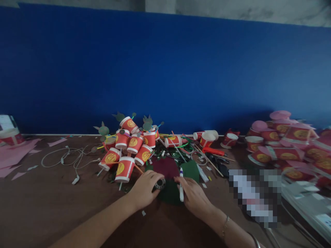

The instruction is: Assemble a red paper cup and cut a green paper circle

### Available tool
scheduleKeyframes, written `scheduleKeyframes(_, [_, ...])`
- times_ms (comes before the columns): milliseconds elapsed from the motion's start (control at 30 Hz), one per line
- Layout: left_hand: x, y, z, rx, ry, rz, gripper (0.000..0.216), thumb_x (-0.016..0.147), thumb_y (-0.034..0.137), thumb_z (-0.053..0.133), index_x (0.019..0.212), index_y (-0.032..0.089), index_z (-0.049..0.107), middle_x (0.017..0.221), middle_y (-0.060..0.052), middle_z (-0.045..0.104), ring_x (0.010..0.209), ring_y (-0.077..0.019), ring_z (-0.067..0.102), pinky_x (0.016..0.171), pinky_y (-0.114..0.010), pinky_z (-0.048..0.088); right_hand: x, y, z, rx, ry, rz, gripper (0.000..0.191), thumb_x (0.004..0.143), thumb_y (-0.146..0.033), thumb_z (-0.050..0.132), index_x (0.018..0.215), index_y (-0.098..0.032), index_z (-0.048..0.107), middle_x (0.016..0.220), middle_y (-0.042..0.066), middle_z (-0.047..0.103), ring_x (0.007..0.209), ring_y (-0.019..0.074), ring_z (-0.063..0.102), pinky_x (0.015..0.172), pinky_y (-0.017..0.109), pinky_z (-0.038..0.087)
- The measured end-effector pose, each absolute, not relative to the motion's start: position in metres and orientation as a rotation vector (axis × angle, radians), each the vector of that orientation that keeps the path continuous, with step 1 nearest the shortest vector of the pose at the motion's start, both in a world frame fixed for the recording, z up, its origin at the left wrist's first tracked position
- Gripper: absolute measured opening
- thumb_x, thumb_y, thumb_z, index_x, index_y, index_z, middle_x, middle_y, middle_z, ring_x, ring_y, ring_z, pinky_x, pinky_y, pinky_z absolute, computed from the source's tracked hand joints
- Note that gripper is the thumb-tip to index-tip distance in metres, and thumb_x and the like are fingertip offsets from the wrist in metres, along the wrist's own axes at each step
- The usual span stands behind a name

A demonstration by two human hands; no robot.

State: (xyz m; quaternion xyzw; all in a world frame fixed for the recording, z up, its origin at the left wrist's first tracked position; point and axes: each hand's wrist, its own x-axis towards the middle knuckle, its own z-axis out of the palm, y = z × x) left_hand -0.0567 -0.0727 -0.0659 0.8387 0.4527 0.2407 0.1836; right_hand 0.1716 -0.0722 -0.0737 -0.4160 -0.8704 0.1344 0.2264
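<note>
My left hand [146, 188] is closed around a small, dark round thing [160, 184] with a ring-patterned end, held over a dark green sheet [169, 197]. Its exact kind is not clear. In my right hand [194, 197] is a white marker pen [181, 189] with a purple band near its upper end, and the fingertips reach to the sheet's right side. Behind the hands lies a dark red sheet [165, 167], with another green piece [190, 169] beside it. Left of these, several red paper cups [125, 169] with yellow emblems and sticks are piled up.
A white cable [74, 160] and pink paper [19, 153] lie to the left. Green scraps, straws and a red-handled tool [213, 151] are behind my hands. More cups with pink discs [297, 132] are heaped at right. A blue panel [165, 75] stands behind the table.
</note>
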Motion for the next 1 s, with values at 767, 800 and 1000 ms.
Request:
scheduleKeyframes(767, [-0.036,-0.073,-0.099,2.168,1.453,0.905,0.075,0.064,0.024,0.07,0.13,0.015,0.036,0.126,-0.014,0.048,0.118,-0.0302,0.042,0.1,-0.049,0.034,0.157,-0.055,-0.057,-1.135,-1.931,0.652,0.021,0.094,-0.032,0.037,0.097,-0.02,0.053,0.09,0.007,0.064,0.087,0.0186,0.061,0.078,0.028,0.046])
scheduleKeyframes(800, [-0.037,-0.072,-0.101,2.148,1.452,0.919,0.074,0.064,0.025,0.07,0.13,0.015,0.037,0.127,-0.015,0.048,0.119,-0.0302,0.041,0.101,-0.049,0.034,0.156,-0.056,-0.056,-1.141,-1.894,0.678,0.022,0.094,-0.033,0.037,0.099,-0.02,0.053,0.089,0.006,0.064,0.087,0.0186,0.061,0.077,0.027,0.046])
scheduleKeyframes(1000, [-0.04,-0.067,-0.101,2.066,1.388,0.928,0.052,0.066,0.026,0.072,0.114,0.018,0.054,0.121,-0.012,0.051,0.116,-0.028,0.045,0.1,-0.046,0.037,0.151,-0.055,-0.054,-1.227,-1.688,0.799,0.033,0.091,-0.042,0.038,0.104,-0.019,0.058,0.075,0.002,0.059,0.069,0.016,0.055,0.064,0.026,0.045])
